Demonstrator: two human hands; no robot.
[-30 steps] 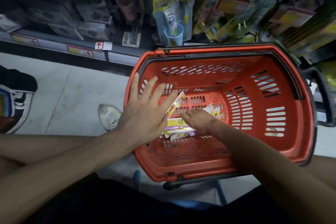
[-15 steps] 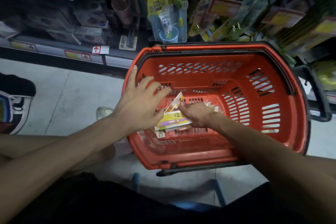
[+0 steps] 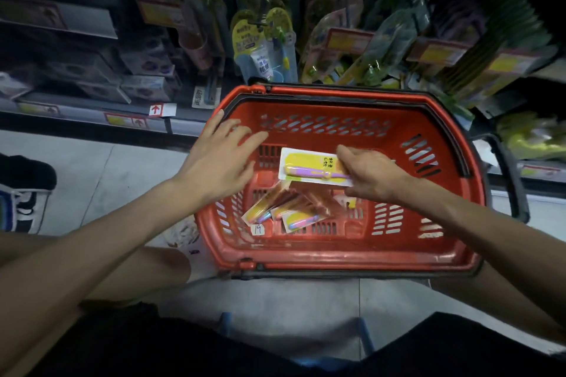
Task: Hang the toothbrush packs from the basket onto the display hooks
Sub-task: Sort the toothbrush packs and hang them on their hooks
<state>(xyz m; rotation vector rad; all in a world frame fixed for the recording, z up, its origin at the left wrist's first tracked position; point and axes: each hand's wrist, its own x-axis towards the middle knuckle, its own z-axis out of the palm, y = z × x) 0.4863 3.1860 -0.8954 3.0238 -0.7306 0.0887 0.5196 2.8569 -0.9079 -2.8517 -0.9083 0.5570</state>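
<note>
My right hand (image 3: 372, 174) pinches a flat, glossy toothbrush pack (image 3: 309, 166), purple brush on yellow card, above the slotted red plastic basket (image 3: 352, 262). My left hand (image 3: 220, 159) hovers over the rim, fingers spread and holding nothing. More packs (image 3: 288, 208) lie on the basket floor by a tag (image 3: 258, 229) reading 19.

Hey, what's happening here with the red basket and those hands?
A person is stocking toothbrushes at a shop shelf. The right hand pinches one toothbrush pack and holds it up inside the red basket. The left hand hovers open over the basket's left rim, holding nothing. Several more packs lie on the basket floor. The held pack is not yet on the display hooks behind.
</note>
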